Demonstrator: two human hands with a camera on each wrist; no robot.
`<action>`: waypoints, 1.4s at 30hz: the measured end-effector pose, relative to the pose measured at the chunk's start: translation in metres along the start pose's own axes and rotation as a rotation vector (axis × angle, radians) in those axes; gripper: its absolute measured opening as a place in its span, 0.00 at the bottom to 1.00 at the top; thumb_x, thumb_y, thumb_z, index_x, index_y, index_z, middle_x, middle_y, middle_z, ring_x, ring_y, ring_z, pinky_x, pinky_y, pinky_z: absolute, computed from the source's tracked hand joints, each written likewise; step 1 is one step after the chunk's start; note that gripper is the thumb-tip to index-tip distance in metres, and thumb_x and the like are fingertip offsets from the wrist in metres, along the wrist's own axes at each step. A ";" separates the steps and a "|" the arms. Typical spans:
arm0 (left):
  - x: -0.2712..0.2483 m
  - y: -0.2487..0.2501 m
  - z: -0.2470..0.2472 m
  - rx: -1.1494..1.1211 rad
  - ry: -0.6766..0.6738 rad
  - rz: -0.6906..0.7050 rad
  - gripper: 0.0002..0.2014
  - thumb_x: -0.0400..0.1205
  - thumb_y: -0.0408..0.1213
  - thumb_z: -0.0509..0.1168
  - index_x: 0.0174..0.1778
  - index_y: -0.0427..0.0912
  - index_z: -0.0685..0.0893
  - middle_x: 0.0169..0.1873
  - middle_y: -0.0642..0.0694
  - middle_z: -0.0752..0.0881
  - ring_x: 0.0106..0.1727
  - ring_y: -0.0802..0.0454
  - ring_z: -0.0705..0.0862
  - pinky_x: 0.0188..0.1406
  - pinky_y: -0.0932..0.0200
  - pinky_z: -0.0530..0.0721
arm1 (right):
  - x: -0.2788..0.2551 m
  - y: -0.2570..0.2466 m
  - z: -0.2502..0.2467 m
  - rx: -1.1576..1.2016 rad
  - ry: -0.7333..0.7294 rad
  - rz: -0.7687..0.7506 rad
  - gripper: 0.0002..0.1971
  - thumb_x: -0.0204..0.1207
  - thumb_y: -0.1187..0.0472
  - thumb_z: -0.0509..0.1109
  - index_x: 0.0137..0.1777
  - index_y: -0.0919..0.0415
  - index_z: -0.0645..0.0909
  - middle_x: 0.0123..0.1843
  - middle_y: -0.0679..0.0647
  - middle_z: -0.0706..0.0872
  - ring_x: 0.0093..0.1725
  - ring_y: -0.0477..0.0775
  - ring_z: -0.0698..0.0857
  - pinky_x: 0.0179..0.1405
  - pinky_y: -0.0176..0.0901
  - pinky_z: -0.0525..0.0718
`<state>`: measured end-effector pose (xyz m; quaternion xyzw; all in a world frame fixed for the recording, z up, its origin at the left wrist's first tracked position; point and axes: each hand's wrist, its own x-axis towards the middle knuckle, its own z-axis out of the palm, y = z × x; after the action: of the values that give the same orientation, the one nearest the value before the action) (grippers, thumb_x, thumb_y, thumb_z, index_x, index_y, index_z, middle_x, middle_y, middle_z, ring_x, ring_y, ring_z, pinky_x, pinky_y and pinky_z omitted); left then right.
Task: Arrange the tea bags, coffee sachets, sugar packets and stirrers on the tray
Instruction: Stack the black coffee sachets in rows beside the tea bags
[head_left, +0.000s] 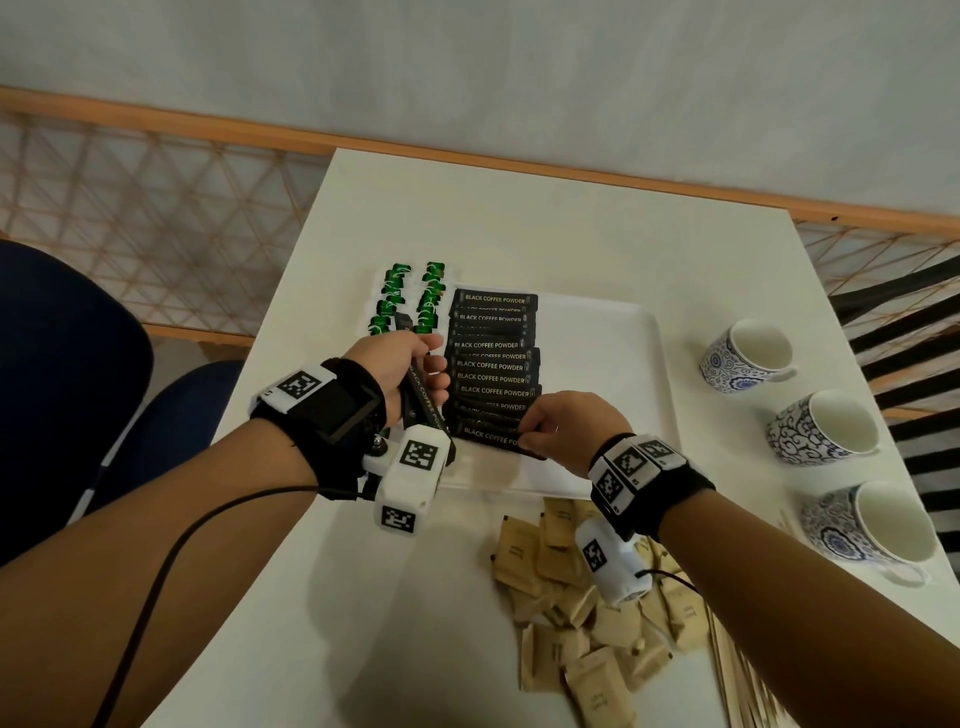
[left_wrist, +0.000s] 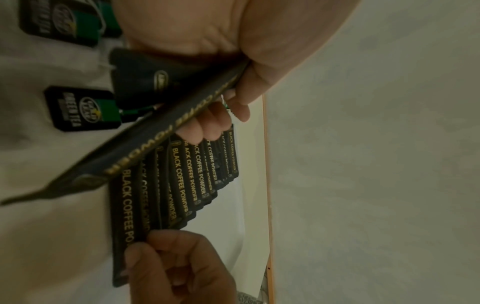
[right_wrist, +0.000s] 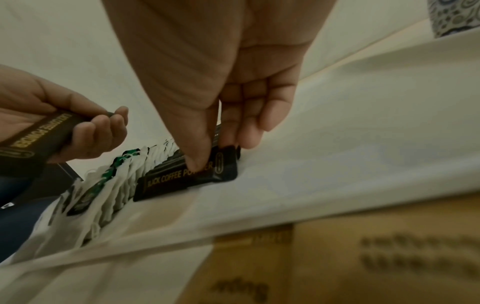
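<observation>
Head view shows the right hand (head_left: 563, 426) pinching the nearest coffee sachet (head_left: 488, 435) of the tray (head_left: 613, 364) row at centre frame, while the left hand (head_left: 410, 371) grips spare sachets (head_left: 423, 395) just left.

The person's arms are bare, without sleeves. Each wrist has a black strap (head_left: 332, 410) with white blocks that carry black-and-white square markers. A white camera box (head_left: 410, 483) with the same markers hangs under the left wrist, another (head_left: 608, 561) under the right wrist. A black cable (head_left: 171, 561) runs along the left forearm.
</observation>
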<state>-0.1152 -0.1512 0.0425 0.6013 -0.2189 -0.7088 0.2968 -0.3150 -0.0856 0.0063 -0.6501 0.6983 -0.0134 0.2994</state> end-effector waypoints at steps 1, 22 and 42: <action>0.000 0.000 0.002 0.003 -0.008 -0.004 0.13 0.86 0.30 0.50 0.48 0.39 0.81 0.32 0.42 0.80 0.31 0.47 0.79 0.32 0.53 0.81 | 0.000 0.000 0.000 -0.001 -0.002 -0.007 0.03 0.74 0.52 0.72 0.41 0.43 0.81 0.45 0.41 0.83 0.47 0.45 0.81 0.48 0.41 0.82; 0.004 -0.008 0.015 0.119 -0.015 0.070 0.18 0.87 0.48 0.55 0.42 0.46 0.87 0.33 0.46 0.78 0.31 0.51 0.75 0.35 0.56 0.79 | 0.004 0.011 -0.002 0.091 0.135 -0.097 0.02 0.76 0.51 0.70 0.43 0.42 0.81 0.40 0.39 0.79 0.40 0.40 0.77 0.38 0.32 0.73; -0.003 -0.002 -0.003 -0.071 0.019 0.011 0.09 0.81 0.35 0.52 0.39 0.41 0.76 0.31 0.42 0.78 0.26 0.49 0.73 0.25 0.61 0.73 | -0.008 0.006 -0.004 0.088 -0.040 -0.046 0.10 0.78 0.54 0.69 0.56 0.44 0.87 0.48 0.43 0.84 0.51 0.46 0.82 0.56 0.40 0.79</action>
<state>-0.1123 -0.1472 0.0429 0.5958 -0.1940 -0.7088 0.3241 -0.3220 -0.0787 0.0101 -0.6524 0.6757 -0.0382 0.3412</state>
